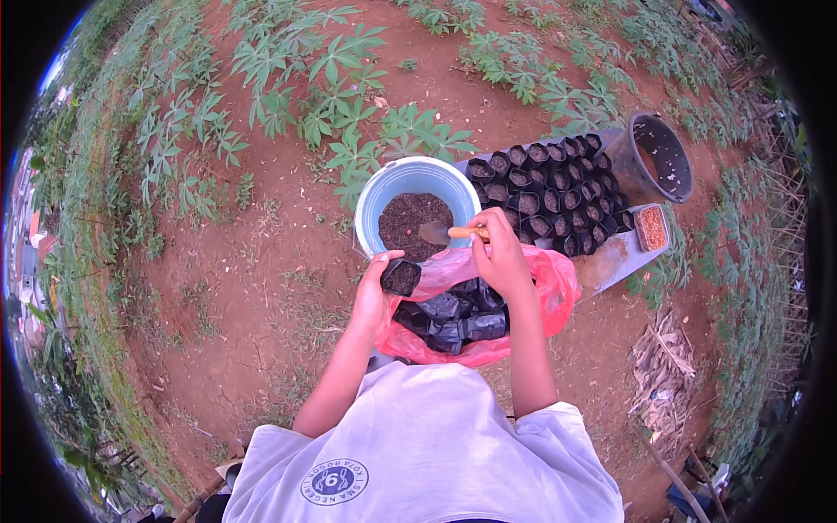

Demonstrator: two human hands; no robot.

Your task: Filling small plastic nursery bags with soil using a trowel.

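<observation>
My left hand (374, 287) holds a black plastic seedling bag (401, 277) with dark soil in it, by the near rim of a light blue bucket (369, 196). In my right hand (500, 252) is the wooden handle of a small trowel (435, 233), its blade over the dark soil (415, 216) inside the bucket. Just below both hands a red plastic bag (562, 287) lies open, with several folded black seedling bags (448, 333) in it. To the right, many soil-filled black seedling bags (549, 176) stand in rows on a grey board (605, 261).
A dark bucket (688, 176) stands at the board's far right end, near a clear container of orange-brown grains (650, 229). Leafy plants (340, 59) grow on the reddish soil ahead and at both sides. Dry leaves (662, 372) lie in a heap at the lower right.
</observation>
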